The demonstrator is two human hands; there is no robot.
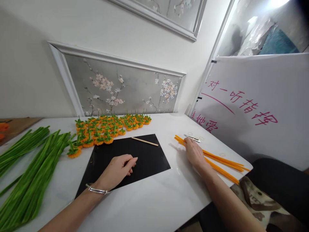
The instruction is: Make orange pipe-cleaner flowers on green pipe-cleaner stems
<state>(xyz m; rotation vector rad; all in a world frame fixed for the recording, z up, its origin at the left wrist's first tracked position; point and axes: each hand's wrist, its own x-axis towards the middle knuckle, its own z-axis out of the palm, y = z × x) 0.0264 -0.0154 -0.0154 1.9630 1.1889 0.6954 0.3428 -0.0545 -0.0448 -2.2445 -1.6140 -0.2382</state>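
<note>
My left hand (122,168) rests over a black mat (147,154), its fingers curled and thumb against the index finger; nothing sticks out of it. At the right of the table, my right hand (193,150) is closed on orange pipe cleaners (223,157), which lie in two bundles and show on both sides of it. Its fingertips are partly hidden. Just beyond those fingers lies a small pair of thread snips (195,139). A thin wooden stick (145,141) lies on the mat's far part.
Several orange-and-green pipe-cleaner flowers (113,131) stand in rows behind the mat. Bundles of green pipe cleaners (36,174) spread over the left side. Rubber bands (222,154) lie near the right edge. A whiteboard (260,96) with red writing stands beyond it.
</note>
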